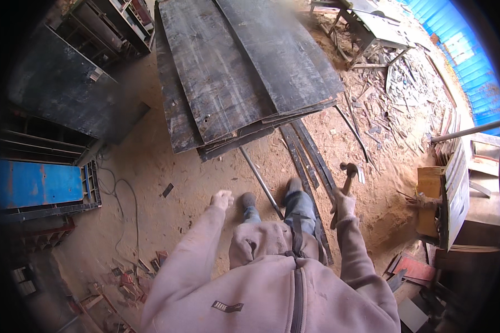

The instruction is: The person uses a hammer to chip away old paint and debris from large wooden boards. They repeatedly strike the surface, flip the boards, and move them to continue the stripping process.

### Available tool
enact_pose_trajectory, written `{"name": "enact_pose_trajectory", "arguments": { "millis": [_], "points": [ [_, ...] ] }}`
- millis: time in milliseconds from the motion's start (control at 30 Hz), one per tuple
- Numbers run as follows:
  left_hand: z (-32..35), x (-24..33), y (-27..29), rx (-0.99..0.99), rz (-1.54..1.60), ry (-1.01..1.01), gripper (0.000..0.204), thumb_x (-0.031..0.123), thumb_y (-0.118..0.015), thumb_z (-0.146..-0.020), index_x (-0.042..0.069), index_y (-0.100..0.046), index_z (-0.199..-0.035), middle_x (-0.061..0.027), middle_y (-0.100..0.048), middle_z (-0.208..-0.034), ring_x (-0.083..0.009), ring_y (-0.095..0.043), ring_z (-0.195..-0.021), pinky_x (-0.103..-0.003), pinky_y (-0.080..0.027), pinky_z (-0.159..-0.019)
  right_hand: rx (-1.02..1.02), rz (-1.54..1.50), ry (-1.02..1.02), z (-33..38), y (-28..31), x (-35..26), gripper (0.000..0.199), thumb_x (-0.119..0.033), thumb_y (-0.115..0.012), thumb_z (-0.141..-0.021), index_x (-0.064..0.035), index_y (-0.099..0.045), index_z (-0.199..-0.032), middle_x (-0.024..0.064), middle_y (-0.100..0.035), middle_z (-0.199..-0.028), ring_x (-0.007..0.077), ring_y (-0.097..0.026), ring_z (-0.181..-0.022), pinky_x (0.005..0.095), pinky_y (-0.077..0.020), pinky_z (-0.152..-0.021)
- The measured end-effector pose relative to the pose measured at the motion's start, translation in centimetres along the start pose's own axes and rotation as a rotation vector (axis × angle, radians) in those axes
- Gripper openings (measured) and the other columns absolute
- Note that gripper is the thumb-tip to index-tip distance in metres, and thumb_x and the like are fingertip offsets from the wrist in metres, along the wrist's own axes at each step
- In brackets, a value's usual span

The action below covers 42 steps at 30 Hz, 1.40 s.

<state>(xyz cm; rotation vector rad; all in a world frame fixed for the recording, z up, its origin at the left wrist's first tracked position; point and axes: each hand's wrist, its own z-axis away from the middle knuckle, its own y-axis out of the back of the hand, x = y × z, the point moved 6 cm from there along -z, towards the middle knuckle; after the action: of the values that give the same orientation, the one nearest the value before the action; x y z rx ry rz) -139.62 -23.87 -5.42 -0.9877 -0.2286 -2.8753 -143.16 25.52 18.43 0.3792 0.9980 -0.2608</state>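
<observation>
Near scuffed, flat boards (222, 83), your right hand (345, 206) grips a metal-headed hammer (350, 174); your left hand (221, 199) clenches loosely.

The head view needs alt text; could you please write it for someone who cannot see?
Seen from above, a person in a pink hoodie holds a hammer in the right hand, the left hand showing nothing in it. Ahead, a stack of worn dark panels stands over a dusty floor, with scraps scattered right and a blue panel left.
</observation>
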Motion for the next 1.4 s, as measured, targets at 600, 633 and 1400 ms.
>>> {"name": "enact_pose_trajectory", "arguments": {
  "millis": [600,633,1400],
  "points": [
    [-16.8,28.4,-22.9,0.165,-0.139,-0.066,0.101,0.067,-0.056,-0.096,-0.014,-0.032,-0.151,-0.0292,-0.040,-0.157,-0.0341,-0.038,-0.148,-0.038,-0.031,-0.120,-0.012,0.128,-0.092,-57.1,-13.3,-4.5,0.028,-0.026,-0.080,-0.088,-0.0044,-0.070,-0.103,0.0010,-0.066,-0.085,0.0137,-0.059,-0.073,0.0329,-0.0489,-0.068],
    [-18.2,29.7,-23.5,0.230,-0.196,-0.043,0.098,0.070,-0.057,-0.094,-0.010,-0.042,-0.148,-0.0269,-0.051,-0.149,-0.0347,-0.048,-0.140,-0.040,-0.036,-0.115,0.037,0.305,-0.084,-57.1,-13.1,-4.8,0.031,-0.028,-0.082,-0.087,-0.0034,-0.072,-0.103,0.0024,-0.068,-0.086,0.0145,-0.061,-0.073,0.0336,-0.0497,-0.068],
    [1.6,6.9,-15.0,0.134,1.266,0.200,0.077,0.062,-0.062,-0.094,0.012,-0.045,-0.151,-0.0083,-0.048,-0.154,-0.0352,-0.042,-0.142,-0.062,-0.033,-0.117,-0.533,0.194,-0.424,-9.3,-17.7,4.7,0.032,-0.028,-0.077,-0.089,0.0019,-0.065,-0.085,0.0069,-0.067,-0.071,0.0144,-0.065,-0.062,0.0303,-0.0517,-0.056]
  ]
}}
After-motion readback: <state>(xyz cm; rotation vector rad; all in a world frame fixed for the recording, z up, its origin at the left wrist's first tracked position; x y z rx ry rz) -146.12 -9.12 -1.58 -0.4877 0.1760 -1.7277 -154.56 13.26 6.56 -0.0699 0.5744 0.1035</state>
